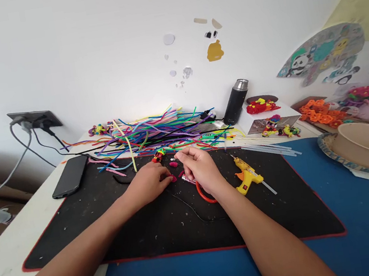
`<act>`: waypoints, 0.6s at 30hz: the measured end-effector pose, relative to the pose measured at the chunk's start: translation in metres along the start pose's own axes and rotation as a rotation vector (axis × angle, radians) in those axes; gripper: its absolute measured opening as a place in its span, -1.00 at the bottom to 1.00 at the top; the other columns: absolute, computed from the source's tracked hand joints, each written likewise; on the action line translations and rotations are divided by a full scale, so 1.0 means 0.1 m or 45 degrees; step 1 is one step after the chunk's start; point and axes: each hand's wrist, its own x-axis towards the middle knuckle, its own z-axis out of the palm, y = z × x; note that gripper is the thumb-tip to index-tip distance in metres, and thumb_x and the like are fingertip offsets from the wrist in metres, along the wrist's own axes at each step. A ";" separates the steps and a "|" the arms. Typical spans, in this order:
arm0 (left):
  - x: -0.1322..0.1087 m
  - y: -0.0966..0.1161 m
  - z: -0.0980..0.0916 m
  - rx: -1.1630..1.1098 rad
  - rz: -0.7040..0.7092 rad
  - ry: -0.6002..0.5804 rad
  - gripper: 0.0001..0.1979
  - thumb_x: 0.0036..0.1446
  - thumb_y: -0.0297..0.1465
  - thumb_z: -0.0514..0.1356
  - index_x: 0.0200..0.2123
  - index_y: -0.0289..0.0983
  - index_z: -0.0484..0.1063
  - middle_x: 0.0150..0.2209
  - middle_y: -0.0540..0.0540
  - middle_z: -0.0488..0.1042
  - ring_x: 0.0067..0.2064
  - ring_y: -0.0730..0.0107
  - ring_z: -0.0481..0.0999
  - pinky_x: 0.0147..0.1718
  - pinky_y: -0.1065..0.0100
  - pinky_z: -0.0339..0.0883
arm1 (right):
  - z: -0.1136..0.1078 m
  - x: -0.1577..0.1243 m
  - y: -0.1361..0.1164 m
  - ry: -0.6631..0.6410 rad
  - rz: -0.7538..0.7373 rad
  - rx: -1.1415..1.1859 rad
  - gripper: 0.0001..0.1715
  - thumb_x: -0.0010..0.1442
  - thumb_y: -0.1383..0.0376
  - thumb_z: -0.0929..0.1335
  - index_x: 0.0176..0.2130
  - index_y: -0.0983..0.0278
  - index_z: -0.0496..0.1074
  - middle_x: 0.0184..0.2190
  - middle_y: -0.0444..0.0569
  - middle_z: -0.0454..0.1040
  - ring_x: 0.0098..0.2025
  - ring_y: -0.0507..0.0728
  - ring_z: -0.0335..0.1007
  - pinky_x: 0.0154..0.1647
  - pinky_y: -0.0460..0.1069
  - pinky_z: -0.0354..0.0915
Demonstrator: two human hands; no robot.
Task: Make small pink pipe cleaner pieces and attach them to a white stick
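My left hand (150, 184) rests low over the black mat, thumb and fingertips closed on a small magenta fuzzy piece (173, 178). My right hand (199, 167) is raised a little beside it with its fingers pinched; what they hold, if anything, is too small to make out. Another magenta piece (174, 164) and tiny white bits (173, 159) lie between the hands. Partly hidden under my right hand are red-handled scissors (204, 194). Just beyond the left hand sits a small colourful pipe-cleaner figure (159, 155).
A yellow glue gun (247, 174) lies right of my right hand, near clear glue sticks (272, 148). Pipe cleaners (155, 131) pile along the wall beside a black flask (236, 102). A phone (70, 176) lies left; a thin black cord (190, 208) crosses the mat (151, 236).
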 end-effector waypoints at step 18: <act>0.08 -0.03 -0.14 0.096 -0.038 0.066 -0.81 0.28 -0.33 0.16 -0.29 -0.20 0.59 -0.29 -0.14 0.60 -0.21 0.09 0.50 -0.24 0.21 0.24 | -0.01 0.02 0.01 -0.006 -0.001 -0.028 -0.67 0.20 0.02 0.46 -0.31 0.22 0.47 -0.73 -0.30 0.28 -0.74 -0.06 0.09 -0.67 -0.12 0.11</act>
